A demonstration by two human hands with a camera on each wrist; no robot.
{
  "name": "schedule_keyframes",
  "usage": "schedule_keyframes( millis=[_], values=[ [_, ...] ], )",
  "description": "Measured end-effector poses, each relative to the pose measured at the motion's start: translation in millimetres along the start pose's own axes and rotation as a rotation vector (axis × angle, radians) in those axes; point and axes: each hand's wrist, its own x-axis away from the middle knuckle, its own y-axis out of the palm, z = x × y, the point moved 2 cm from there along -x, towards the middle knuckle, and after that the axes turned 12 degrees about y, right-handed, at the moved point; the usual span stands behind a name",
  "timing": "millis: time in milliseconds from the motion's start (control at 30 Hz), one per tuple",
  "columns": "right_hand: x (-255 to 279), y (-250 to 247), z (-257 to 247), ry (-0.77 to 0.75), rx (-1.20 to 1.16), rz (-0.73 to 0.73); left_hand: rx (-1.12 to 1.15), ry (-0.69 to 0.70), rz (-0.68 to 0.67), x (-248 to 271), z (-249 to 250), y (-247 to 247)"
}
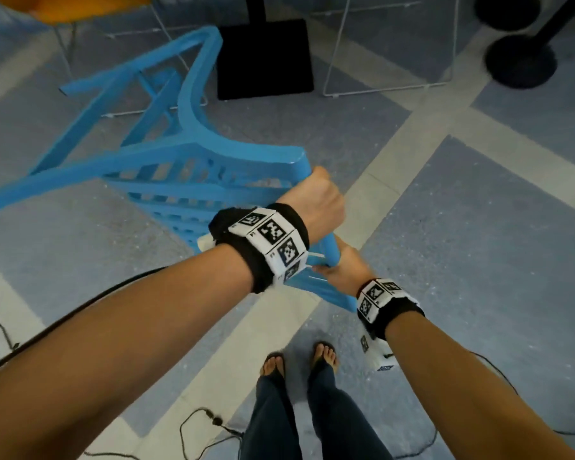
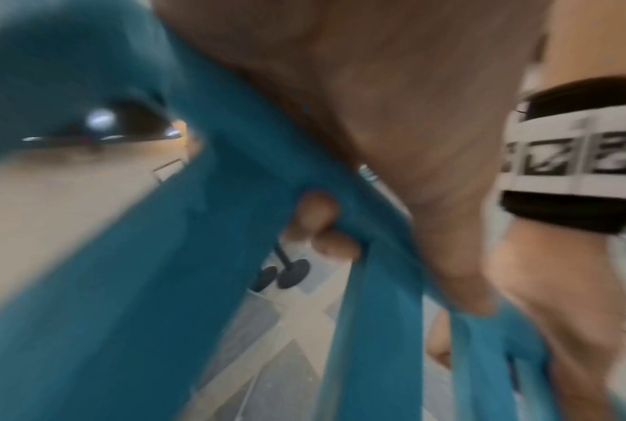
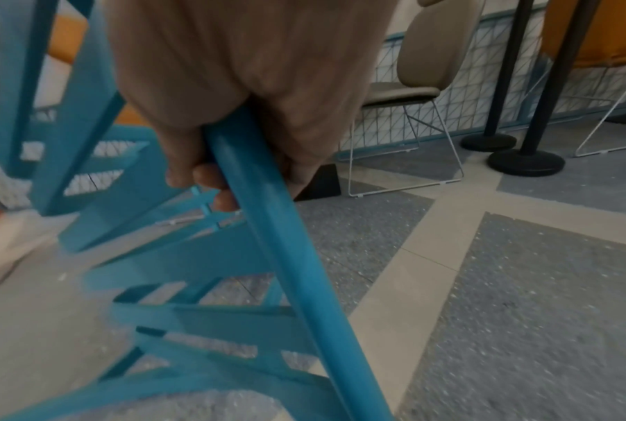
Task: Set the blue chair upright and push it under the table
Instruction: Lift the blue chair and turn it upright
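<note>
The blue slatted plastic chair [image 1: 180,154] is tilted over, with its legs pointing away to the upper left and its backrest toward me. My left hand [image 1: 319,200] grips the backrest's upper corner. My right hand [image 1: 342,270] grips the edge rail lower down, close to my body. The left wrist view is blurred; my fingertips [image 2: 318,225] curl round a blue bar of the chair [image 2: 160,256]. In the right wrist view my right hand [image 3: 250,71] is wrapped round the chair's round rail [image 3: 286,242]. The table's black square base [image 1: 264,58] stands just beyond the chair; its top is out of view.
White wire chair legs [image 1: 389,84] stand right of the table base. Black round post bases [image 1: 520,61] are at the upper right, an orange seat [image 1: 80,8] at the upper left. Cables [image 1: 210,423] trail on the floor by my feet [image 1: 299,360].
</note>
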Motion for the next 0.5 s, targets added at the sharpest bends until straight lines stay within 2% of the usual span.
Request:
schedule_keyframes(
  millis=[67, 200, 300, 433, 500],
  values=[
    [10, 0, -13, -0.016, 0.008, 0.064, -0.009, -0.014, 0.078, 25, -9, 0],
    [39, -14, -54, -0.060, 0.072, 0.190, -0.046, -0.255, 0.191, 87, -27, -5],
    [64, -34, -91, -0.124, 0.146, 0.279, 0.022, -0.367, 0.352, 130, -30, -15],
    [94, -56, -134, -0.188, 0.303, 0.340, 0.191, -0.506, 0.457, 177, -24, -17],
    [110, -59, -150, -0.217, 0.377, 0.377, 0.201, -0.569, 0.497, 199, -19, -13]
  ],
)
